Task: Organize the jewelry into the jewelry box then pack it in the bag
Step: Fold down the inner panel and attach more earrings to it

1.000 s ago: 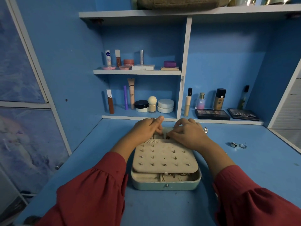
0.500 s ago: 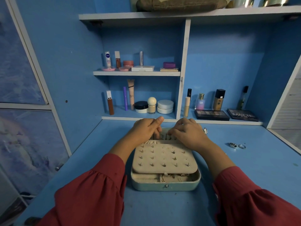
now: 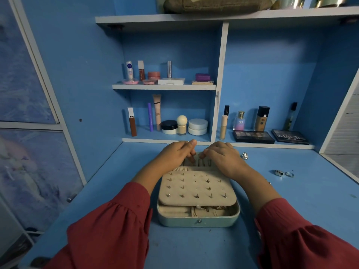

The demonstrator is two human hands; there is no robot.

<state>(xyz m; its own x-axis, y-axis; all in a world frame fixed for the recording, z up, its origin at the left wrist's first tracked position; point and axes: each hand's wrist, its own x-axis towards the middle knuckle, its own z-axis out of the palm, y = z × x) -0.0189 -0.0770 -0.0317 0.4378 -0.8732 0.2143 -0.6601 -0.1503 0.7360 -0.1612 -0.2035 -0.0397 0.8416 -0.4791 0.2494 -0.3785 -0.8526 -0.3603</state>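
We see the jewelry box, pale teal outside and cream inside, sitting open on the blue bench right in front of the person. A cream earring panel studded with small posts lies folded over the front compartments, where a few gold pieces show at the near edge.

Both hands work at the far end of the box, close together. The left hand has its fingers curled down onto the cream lining; the right hand curls the same way beside it. What they grip, if anything, we cannot tell, since the fingertips are hidden.

Loose on the bench to the right lie two silver rings and, nearer the shelf, a small silver piece.

Among the cosmetics on the shelves, we can read "NIVEA" on a white tube, "MATTE" on a black palette, and "SB" on a pink-blue perfume bottle. An olive bag rests on the top shelf.
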